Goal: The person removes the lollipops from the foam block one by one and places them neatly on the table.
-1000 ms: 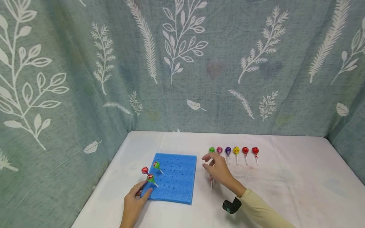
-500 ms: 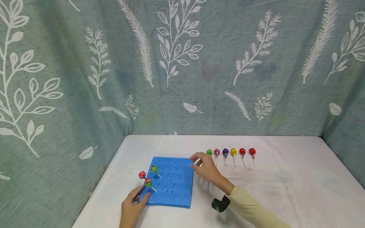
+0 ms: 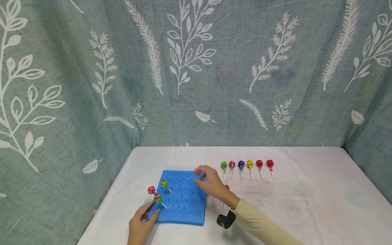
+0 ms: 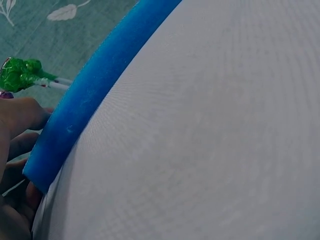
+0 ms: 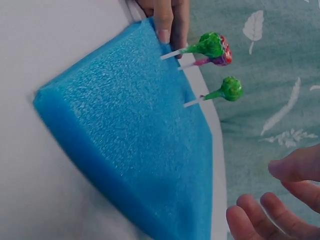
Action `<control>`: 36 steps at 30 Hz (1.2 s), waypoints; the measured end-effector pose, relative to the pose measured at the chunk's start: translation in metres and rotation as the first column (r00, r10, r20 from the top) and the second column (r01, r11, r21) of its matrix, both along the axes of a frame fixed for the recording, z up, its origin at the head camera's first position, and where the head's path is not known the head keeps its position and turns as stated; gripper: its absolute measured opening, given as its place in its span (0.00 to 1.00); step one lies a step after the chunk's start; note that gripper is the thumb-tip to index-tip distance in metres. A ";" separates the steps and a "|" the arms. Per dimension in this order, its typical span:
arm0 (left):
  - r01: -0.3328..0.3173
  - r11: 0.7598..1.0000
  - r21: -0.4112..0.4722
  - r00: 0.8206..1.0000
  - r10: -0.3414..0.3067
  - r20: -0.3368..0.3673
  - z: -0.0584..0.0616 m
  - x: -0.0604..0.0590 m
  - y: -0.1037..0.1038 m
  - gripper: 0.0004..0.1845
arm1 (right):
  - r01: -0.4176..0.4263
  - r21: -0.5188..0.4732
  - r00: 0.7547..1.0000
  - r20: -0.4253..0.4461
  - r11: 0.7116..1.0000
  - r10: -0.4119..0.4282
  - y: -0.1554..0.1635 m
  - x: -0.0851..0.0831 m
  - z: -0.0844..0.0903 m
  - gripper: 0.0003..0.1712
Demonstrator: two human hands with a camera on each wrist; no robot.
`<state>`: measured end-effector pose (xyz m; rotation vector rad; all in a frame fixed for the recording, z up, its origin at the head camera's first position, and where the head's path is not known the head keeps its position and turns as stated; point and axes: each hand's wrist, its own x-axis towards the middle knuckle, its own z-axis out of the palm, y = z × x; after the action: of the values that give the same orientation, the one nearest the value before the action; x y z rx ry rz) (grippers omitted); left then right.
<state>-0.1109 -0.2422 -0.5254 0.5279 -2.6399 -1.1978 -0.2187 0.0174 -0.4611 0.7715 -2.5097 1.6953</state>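
Observation:
At the left of the head view, my left hand [image 3: 142, 219] holds the near-left corner of a blue foam board [image 3: 183, 214], its thumb and fingers on either side. Three lollipops stand tilted in the board's left part: one green and red lollipop [image 3: 164, 184], a second green lollipop [image 3: 157, 198] nearer the hand, and a red and purple lollipop [image 3: 151, 190]. Over the board's right edge hovers my right hand [image 3: 211, 183], thumb apart from its bent fingers. The right wrist view shows no object between those fingers [image 5: 240, 220]. Small dark holes dot the board.
A row of lollipops lies behind the right hand: green [image 3: 224, 165], pink [image 3: 231, 164], purple [image 3: 241, 165], yellow [image 3: 249, 164] and red ones [image 3: 259, 164]. Another red lollipop [image 3: 227, 187] lies partly hidden beneath the right wrist. A patterned curtain [image 3: 196, 75] borders the white table [image 3: 294, 204].
My right hand has moved left from beside the lollipop row to over the board's right edge. The left hand stays at the board's corner. The head view has shifted slightly.

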 end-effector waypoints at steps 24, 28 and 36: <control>-0.002 1.000 0.011 0.998 0.002 -0.056 -0.002 0.003 -0.001 0.25 | -0.076 -0.005 0.996 -0.041 0.997 0.076 -0.045 -0.004 -0.001 0.15; -0.005 1.000 0.012 0.999 0.006 -0.043 -0.003 0.003 -0.001 0.24 | -0.074 0.001 0.997 -0.037 0.997 0.074 -0.053 -0.005 -0.001 0.15; 0.004 1.000 -0.004 0.999 -0.005 -0.052 -0.002 0.001 -0.001 0.24 | -0.079 0.039 0.997 0.007 0.996 0.079 -0.069 -0.007 -0.002 0.18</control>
<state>-0.1096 -0.2428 -0.5278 0.4840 -2.6010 -1.1916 -0.2261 -0.0515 -0.4630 0.8819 -2.5557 1.6782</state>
